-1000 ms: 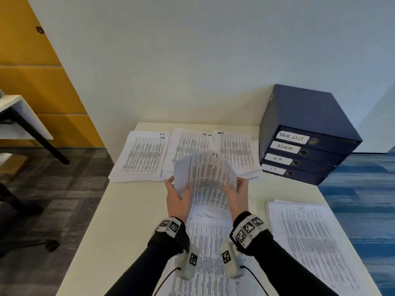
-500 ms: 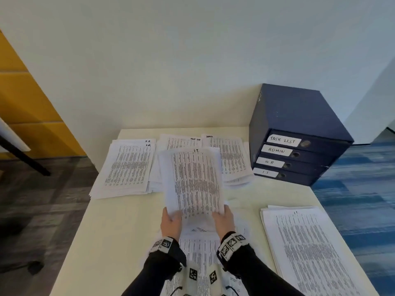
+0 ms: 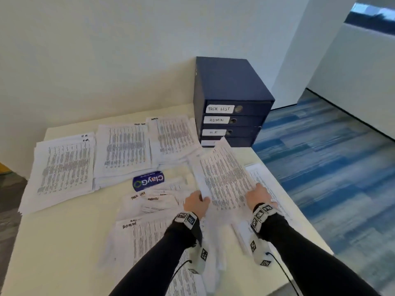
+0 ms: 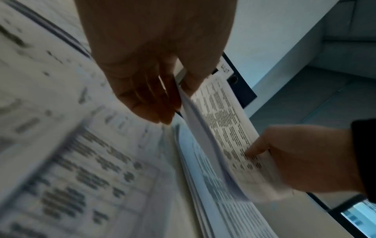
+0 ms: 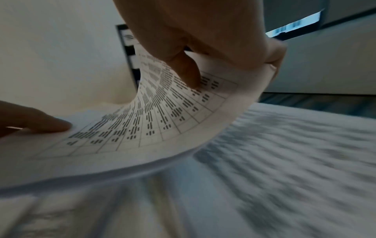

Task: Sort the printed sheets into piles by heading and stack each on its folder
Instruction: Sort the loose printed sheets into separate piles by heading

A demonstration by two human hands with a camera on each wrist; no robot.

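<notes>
I have swung the bundle of printed sheets (image 3: pixel 222 178) away from the middle of the table (image 3: pixel 64 242), where I held it upright half a second ago, and it is now tilted over toward the right edge, above the pile of sheets (image 3: pixel 263 180) that lies there. My left hand (image 3: pixel 195 202) pinches the near left corner of the bundle, thumb on the printed side and fingers (image 4: pixel 148 103) below, and my right hand (image 3: pixel 259 196) holds the near right corner in the same way, with the thumb (image 5: pixel 189 70) pressed on the table of text; the paper bends in a curve between them. The far corner of the bundle now covers the lowest label of the dark blue folders (image 3: pixel 230 103) stacked at the far right corner of the table, under the labels TASK LIST, ADMIN and HR. With the bundle gone from the middle, loose unsorted sheets (image 3: pixel 154 201) show there, and a blue ClayGo card (image 3: pixel 148 180). Three other piles (image 3: pixel 121 150) lie along the far edge. I judge that this bundle belongs to the right pile and that I should lower it there squarely; the heading itself I cannot read. No pile is on a folder yet, so much of the task is left.
</notes>
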